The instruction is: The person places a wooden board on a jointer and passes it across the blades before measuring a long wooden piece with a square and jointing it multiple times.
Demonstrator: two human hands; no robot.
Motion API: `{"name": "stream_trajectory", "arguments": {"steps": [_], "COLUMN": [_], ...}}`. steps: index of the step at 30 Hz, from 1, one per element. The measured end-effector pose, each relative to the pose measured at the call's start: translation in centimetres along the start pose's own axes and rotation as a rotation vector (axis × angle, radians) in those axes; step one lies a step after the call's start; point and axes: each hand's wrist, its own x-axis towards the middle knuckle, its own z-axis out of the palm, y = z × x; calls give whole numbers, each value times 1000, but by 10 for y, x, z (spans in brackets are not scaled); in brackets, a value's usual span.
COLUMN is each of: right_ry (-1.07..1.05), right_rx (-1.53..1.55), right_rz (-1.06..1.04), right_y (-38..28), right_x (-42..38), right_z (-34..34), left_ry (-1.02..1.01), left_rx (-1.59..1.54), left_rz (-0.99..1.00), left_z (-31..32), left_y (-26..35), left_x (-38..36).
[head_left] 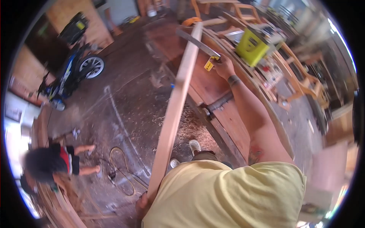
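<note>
A long squared wooden beam (174, 104) slants from beside my body up to the bench top. My left hand (141, 205) is closed around its near end, partly hidden by my shirt. My right hand (224, 66) grips a carpenter's square, whose flat metal blade (203, 46) lies across the beam near its far end. A yellow piece (208, 64) shows below the blade at my fingers; its print is too small to read. Under the far part of the beam is a reddish wooden bench (213, 81), with a dark clamp-like bar (218, 105) across it.
A bright green box (251, 47) stands right of the bench among wooden frames (300, 72). Wood shavings (194, 125) and a hose or cord (123, 167) lie on the floor. Another person (49, 163) bends down at left. A motorbike (72, 72) is parked behind.
</note>
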Motion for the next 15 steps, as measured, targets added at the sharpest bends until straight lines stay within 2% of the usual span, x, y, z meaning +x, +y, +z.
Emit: {"name": "stream_trajectory", "arguments": {"steps": [2, 3, 4, 5, 6, 8, 9, 11, 13, 14, 15], "right_ry": [181, 335, 385, 456, 548, 811, 887, 922, 1158, 1129, 1138], "right_rx": [2, -256, -150, -349, -246, -377, -699, -1120, -1251, -1231, -1173], "right_rz": [35, 30, -33, 58, 13, 212, 335, 562, 617, 852, 994], "right_y": [-29, 18, 11, 20, 61, 39, 43, 124, 153, 140, 119], "right_x": [-67, -88, -130, -175, -216, -326, -388, -544, -706, -782, -850], "right_z": [-81, -124, -178, -235, -290, -379, -426, -538, -597, -611, -607], "left_ry": [-17, -23, -27, -34, -39, -42, -48, -57, -66, -67, -73], "left_rx": [-18, -29, -45, -61, -76, -107, -118, -148, -168, -180, -197], "left_rz": [45, 54, 66, 73, 78, 88, 94, 107, 114, 113, 111], "left_z": [-3, -6, -9, -15, -18, -21, -25, -28, -32, -31, -32], "left_y": [-15, -15, -14, -13, -12, -7, -6, -1, 2, 5, 7], "left_x": [11, 16, 20, 21, 26, 32, 33, 39, 41, 42, 43]}}
